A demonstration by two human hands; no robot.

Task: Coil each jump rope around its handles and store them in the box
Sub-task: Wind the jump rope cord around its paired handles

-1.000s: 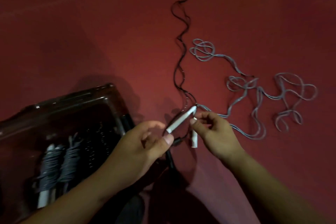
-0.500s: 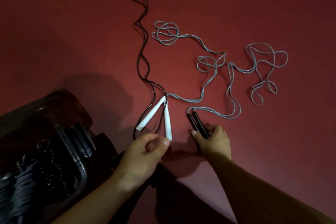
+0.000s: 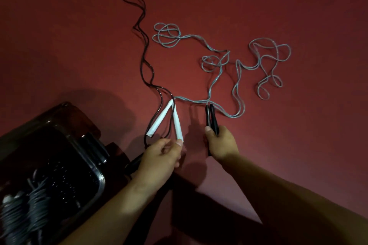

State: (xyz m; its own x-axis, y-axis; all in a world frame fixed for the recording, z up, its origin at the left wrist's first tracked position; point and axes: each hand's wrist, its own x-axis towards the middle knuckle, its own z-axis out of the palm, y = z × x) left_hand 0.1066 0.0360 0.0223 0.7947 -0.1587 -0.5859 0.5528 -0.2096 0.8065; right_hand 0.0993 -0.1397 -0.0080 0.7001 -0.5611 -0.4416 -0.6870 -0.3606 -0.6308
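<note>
A person leans over a dark red surface, seen from a camera on their head looking down at both arms.

The right hand grips a pair of black handles, fingers curled around their near ends so the two lie side by side pointing away. From the far tips of these handles a pale grey-blue rope runs out in loose tangled loops across the surface to the right, fully uncoiled.

The left hand sits just beside a pair of white handles that lie on the surface in a narrow V, joined at the far end. The thumb tip touches the near end of the right-hand white handle; whether the fingers actually pinch it cannot be told. A thin dark rope snakes away from this spot toward the top edge; which handles it belongs to is unclear.

At lower left stands a dark box, open, already holding two coiled grey ropes wound around their handles.

Judgement: the step in hand appears to be gathering the black handles together before winding. The next move likely calls for holding the pair firmly and wrapping the grey-blue rope around them, drawing the tangle in without snagging the neighbouring rope.
</note>
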